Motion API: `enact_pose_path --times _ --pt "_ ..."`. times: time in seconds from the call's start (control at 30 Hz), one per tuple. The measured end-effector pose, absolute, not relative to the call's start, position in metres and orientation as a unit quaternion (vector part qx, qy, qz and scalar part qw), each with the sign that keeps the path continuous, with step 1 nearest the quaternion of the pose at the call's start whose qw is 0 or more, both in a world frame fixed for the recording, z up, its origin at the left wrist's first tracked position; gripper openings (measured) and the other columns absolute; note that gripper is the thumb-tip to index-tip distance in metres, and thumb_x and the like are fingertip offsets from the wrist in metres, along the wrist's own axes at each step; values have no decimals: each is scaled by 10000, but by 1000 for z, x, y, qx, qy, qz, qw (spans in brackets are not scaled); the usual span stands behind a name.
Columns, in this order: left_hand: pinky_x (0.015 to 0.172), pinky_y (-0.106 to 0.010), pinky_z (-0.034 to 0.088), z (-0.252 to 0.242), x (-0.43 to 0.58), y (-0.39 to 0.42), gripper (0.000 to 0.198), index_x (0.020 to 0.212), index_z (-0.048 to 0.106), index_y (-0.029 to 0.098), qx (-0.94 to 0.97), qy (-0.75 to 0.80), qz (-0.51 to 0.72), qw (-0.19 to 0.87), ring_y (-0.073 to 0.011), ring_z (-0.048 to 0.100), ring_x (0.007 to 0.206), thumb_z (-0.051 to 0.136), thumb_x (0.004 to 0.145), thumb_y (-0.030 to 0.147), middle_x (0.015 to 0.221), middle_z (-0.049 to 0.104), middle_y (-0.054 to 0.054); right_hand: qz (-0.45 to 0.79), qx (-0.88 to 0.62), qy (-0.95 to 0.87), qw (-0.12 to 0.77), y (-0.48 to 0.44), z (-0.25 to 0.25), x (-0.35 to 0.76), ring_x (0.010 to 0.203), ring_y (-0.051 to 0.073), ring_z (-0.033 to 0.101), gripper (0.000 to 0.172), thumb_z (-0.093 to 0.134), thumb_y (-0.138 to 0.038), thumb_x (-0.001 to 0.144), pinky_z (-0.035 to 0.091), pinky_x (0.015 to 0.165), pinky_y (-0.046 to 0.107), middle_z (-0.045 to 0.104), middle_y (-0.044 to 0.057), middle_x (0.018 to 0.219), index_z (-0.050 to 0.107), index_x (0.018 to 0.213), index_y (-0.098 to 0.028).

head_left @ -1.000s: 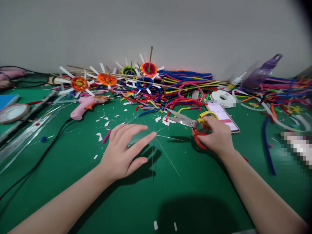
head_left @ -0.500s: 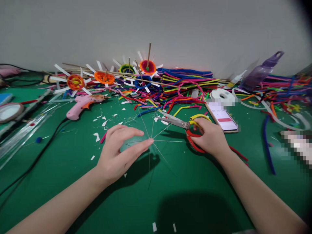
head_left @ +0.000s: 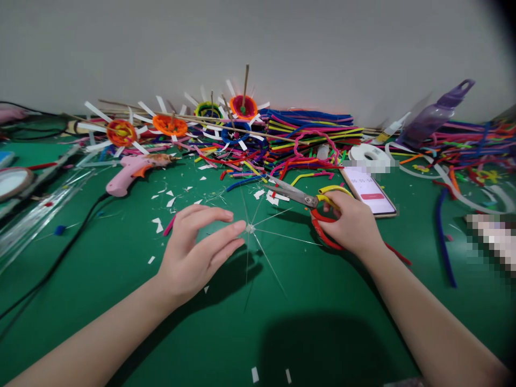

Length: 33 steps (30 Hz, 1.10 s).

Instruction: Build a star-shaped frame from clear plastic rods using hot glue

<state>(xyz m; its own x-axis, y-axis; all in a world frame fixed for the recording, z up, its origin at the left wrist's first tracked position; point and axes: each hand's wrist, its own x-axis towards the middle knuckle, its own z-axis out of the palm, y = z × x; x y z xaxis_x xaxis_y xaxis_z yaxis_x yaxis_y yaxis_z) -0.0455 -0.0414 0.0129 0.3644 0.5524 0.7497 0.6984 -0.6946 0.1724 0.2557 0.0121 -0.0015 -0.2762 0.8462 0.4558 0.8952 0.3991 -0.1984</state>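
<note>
A thin clear piece with several fine spokes spreading from a small whitish hub [head_left: 250,228] is at the middle, above the green table [head_left: 322,290]. My left hand [head_left: 197,250] has its fingertips at the hub's left side; thumb and fingers are curved, and the piece appears held by them. My right hand [head_left: 355,223] is wrapped round scissors [head_left: 310,201] with yellow and red handles. The blades are slightly apart and point up and left, beyond the spokes. Small white scraps [head_left: 170,202] lie under and around.
A pink glue gun [head_left: 127,174] with a black cord lies at the left. Behind are wheel-like orange pieces [head_left: 121,133], many coloured pipe cleaners [head_left: 314,126], a white tape roll [head_left: 370,155], a phone [head_left: 368,191] and a purple bottle [head_left: 431,118]. A blue pipe cleaner [head_left: 442,242] lies right.
The spoked piece has turned and tilted a little, so its whitish hub shows beside my left fingertips. My right hand and the scissors have shifted slightly right.
</note>
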Motion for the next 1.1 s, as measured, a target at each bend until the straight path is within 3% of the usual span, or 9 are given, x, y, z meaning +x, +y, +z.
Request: enact_pose_path --times 0.23,0.47,0.53,0.6,0.7,0.77,0.9,1.1 --pt "787 -365 530 13 -44 -39 445 1084 478 284 -818 -382 -421 87 -165 613 896 687 726 122 1039 542 -23 -31 -544 -797 260 11 1 256 679 184 601 298 628 -285 664 454 585 283 641 25 775 576 939 -184" --pt "840 -352 499 13 -46 -44 509 1163 536 307 -822 -375 -426 51 -184 560 985 636 733 53 1095 520 -38 -22 -549 -795 258 11 2 257 695 190 601 282 626 -284 660 441 581 281 635 23 779 573 922 -192" --pt "870 -350 472 16 -45 -46 434 1116 597 324 -798 -399 -452 -21 -184 533 1006 587 770 60 1098 519 -35 -21 -550 -795 255 11 2 257 699 191 601 283 628 -285 660 442 587 284 638 24 784 574 923 -194" --pt "845 -329 465 20 -45 -47 317 1041 657 314 -730 -424 -510 -165 -178 513 993 546 816 121 1094 513 -38 -23 -550 -796 254 11 3 257 702 193 601 281 627 -283 661 443 592 287 639 25 785 574 922 -193" --pt "678 -256 467 25 -45 -43 197 973 691 258 -522 -417 -600 -441 -128 490 812 551 835 249 945 521 -40 -29 -549 -796 254 11 3 256 697 195 601 280 623 -287 662 439 583 287 638 29 775 577 921 -189" --pt "594 -208 442 28 -45 -40 174 944 687 226 -377 -392 -617 -568 -86 440 685 612 794 275 800 494 -10 -35 -548 -795 256 11 3 256 692 196 602 286 626 -295 663 442 582 288 640 34 775 582 923 -185" --pt "521 -152 394 31 -43 -40 168 879 673 200 -260 -366 -620 -643 -38 361 571 703 715 211 686 444 37 -46 -544 -796 262 11 2 255 706 195 614 289 630 -293 662 461 603 287 657 45 822 592 923 -175" --pt "486 -137 347 25 -43 -42 118 782 672 183 -294 -360 -607 -645 -26 324 548 733 697 238 649 408 44 -47 -549 -794 258 11 1 256 735 207 628 326 632 -284 662 479 638 298 663 39 820 594 967 -174"
